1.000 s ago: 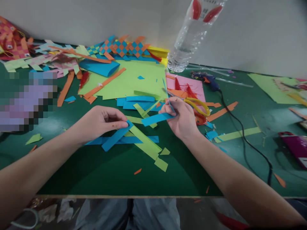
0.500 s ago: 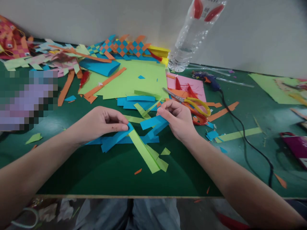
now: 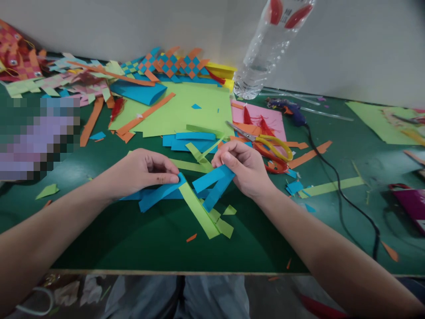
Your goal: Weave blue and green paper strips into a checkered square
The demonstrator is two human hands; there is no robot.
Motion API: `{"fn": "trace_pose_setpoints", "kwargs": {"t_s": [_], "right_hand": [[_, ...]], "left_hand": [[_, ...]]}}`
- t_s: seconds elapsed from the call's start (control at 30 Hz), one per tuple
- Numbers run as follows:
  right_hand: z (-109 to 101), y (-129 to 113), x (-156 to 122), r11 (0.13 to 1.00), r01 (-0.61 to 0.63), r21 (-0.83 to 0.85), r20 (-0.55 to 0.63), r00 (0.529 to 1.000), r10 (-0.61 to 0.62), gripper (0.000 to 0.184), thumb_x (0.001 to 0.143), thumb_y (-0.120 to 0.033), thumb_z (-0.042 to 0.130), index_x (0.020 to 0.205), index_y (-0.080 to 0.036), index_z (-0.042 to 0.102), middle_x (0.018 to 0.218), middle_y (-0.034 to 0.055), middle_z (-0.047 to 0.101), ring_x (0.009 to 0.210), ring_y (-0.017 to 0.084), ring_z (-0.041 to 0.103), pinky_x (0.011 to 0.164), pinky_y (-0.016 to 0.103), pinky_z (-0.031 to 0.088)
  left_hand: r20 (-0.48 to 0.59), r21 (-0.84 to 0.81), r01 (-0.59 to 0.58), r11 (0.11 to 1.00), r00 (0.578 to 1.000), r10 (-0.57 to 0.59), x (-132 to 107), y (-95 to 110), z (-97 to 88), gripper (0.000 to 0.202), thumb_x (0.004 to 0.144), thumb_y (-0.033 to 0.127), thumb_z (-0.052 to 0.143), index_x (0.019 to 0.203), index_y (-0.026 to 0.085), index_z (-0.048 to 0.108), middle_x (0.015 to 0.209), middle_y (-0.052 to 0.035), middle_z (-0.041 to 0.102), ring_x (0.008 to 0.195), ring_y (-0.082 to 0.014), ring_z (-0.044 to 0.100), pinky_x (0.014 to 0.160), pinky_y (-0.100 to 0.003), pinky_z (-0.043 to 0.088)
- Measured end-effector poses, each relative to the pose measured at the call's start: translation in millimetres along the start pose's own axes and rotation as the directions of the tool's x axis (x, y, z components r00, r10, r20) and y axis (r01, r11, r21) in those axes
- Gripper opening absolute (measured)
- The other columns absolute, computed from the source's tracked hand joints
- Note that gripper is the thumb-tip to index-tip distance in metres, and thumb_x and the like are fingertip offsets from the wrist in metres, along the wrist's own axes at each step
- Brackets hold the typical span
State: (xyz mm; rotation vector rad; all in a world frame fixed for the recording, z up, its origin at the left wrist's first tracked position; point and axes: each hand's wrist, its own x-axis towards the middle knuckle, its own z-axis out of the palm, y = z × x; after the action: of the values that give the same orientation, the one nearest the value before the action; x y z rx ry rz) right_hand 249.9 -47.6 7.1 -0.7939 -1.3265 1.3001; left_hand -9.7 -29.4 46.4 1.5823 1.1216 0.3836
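My left hand (image 3: 151, 170) pinches the corner where a blue paper strip (image 3: 159, 195) meets a folded green paper strip (image 3: 197, 210), which slants down to the right. Between the thumb and fingers of my right hand (image 3: 241, 168) is a second blue paper strip (image 3: 217, 190), folded so that its two ends point left and down. One of these ends hangs over the green strip; I cannot tell whether they touch. Beneath lie another blue strip (image 3: 133, 196) and green scraps. Scissors (image 3: 265, 144) with yellow and orange handles rest just beyond my right hand.
Large green sheets (image 3: 189, 104) lie behind my hands, with woven paper fish (image 3: 169, 64) along the wall. A water bottle (image 3: 262, 57) stands at the back. To the right are a glue gun (image 3: 292, 110) with a black cord (image 3: 338, 177) and a purple item (image 3: 410, 201).
My right hand has turned the folded blue strip and shifted it slightly downward, so that its lower end now hangs steeper and nearer the green strip. My left hand has hardly moved.
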Motion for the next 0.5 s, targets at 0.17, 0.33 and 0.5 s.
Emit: {"fn": "trace_pose_setpoints", "kwargs": {"t_s": [0.17, 0.33, 0.5], "right_hand": [[2.5, -5.8, -0.2, 0.999, -0.028, -0.019, 0.015, 0.999, 0.029, 0.031, 0.083, -0.049, 0.085, 0.084, -0.022, 0.071, 0.077, -0.0023, 0.065, 0.069, 0.010, 0.057, 0.065, 0.026, 0.044], [4.3, -9.5, -0.7, 0.994, -0.060, -0.088, 0.018, 0.998, 0.062, 0.034, 0.081, -0.053, 0.084, 0.082, -0.022, 0.070, 0.073, -0.0022, 0.064, 0.066, 0.011, 0.055, 0.062, 0.026, 0.044], [4.7, -11.4, -0.3, 0.993, -0.061, -0.101, 0.024, 0.998, 0.064, 0.034, 0.082, -0.051, 0.084, 0.081, -0.021, 0.070, 0.073, -0.0021, 0.064, 0.065, 0.010, 0.055, 0.062, 0.025, 0.044]], "left_hand": [[0.010, 0.028, -0.039, 0.999, 0.999, 0.039, 1.7, -4.8, -0.5, 0.027, 0.069, 0.047, 0.081, 0.074, 0.021, 0.075, 0.072, -0.0009, 0.075, 0.065, -0.0141, 0.063, 0.062, -0.023, 0.051], [0.018, 0.056, -0.053, 0.997, 0.998, 0.052, 1.7, -7.0, -2.3, 0.029, 0.070, 0.050, 0.082, 0.079, 0.023, 0.080, 0.073, -0.0010, 0.076, 0.066, -0.0154, 0.065, 0.061, -0.023, 0.053], [0.016, 0.056, -0.061, 0.997, 0.998, 0.060, 0.3, -2.0, -1.8, 0.027, 0.069, 0.048, 0.082, 0.075, 0.022, 0.078, 0.069, 0.0000, 0.075, 0.061, -0.0134, 0.063, 0.058, -0.021, 0.051]]}}
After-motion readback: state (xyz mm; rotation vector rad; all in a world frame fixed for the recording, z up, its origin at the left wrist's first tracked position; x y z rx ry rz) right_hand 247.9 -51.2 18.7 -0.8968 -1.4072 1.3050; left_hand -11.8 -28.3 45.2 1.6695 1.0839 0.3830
